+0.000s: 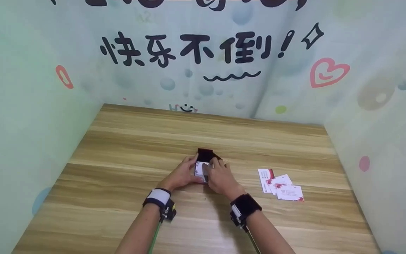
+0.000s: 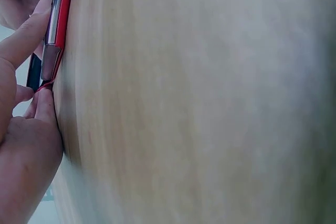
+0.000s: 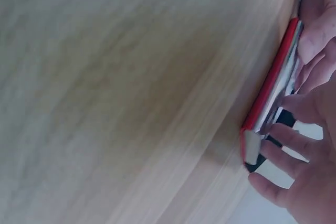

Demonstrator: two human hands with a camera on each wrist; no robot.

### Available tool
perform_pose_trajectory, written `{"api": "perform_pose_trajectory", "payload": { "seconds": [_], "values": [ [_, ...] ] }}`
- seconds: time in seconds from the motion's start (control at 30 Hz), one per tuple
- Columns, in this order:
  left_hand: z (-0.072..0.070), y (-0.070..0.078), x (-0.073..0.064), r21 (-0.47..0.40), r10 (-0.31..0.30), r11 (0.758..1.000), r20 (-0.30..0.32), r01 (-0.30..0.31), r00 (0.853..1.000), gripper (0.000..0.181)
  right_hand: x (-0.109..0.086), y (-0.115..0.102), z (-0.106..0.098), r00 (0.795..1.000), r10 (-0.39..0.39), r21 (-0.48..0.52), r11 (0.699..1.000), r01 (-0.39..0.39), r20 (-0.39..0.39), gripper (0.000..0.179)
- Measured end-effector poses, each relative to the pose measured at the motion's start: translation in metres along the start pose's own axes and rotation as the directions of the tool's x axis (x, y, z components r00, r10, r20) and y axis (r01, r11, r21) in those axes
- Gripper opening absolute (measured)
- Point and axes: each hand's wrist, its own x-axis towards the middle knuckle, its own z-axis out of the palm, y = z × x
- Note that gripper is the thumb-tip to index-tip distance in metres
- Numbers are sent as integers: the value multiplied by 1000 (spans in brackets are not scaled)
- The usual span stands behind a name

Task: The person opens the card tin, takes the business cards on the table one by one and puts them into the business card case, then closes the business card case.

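Observation:
A business card case [image 1: 205,155], red outside with a dark lining and a metal frame, lies open low on the wooden table. Inside it is a white business card [image 1: 199,168] with a flower print, partly covered by fingers. My left hand [image 1: 183,173] grips the case along its left side, the thumb along the near edge. From the right, my right hand [image 1: 221,176] reaches over the case, its fingers bent onto the card and the case's edge. In the right wrist view, the red cover [image 3: 270,80] rests close to the tabletop, the right fingertips at its end.
Several loose business cards [image 1: 290,193] lie overlapping on the table [image 1: 125,141] to the right of my right hand. Printed cloth walls [image 1: 203,91] with writing and bubbles rise at the table's back and sides. Camera straps [image 1: 246,206] are worn on both wrists, with cables running along the forearms.

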Motion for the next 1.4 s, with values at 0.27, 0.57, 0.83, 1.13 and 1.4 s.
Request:
{"api": "perform_pose_trajectory", "payload": {
  "seconds": [0.27,0.57,0.83,1.13,1.4],
  "values": [
    [-1,2,1,22,-15,1000,7,14,1000,109,-4,-5,2,1000,22,14,1000,-22,5,34],
    [-1,-1,1,34,21,999,-6,-21,1000,108,-9,-6,3,999,-2,17,1000,3,-32,36],
    [-2,-1,2,50,53,997,-9,-52,999,106,-14,-11,0,999,-15,18,1000,16,-38,38],
    [-1,-2,3,35,65,997,-14,-64,998,106,-21,-18,-1,997,-42,-21,999,41,-58,35],
    [1,-1,2,16,34,999,-25,-34,999,107,-30,-14,-5,998,-48,92,994,52,-50,44]
  ]
}}
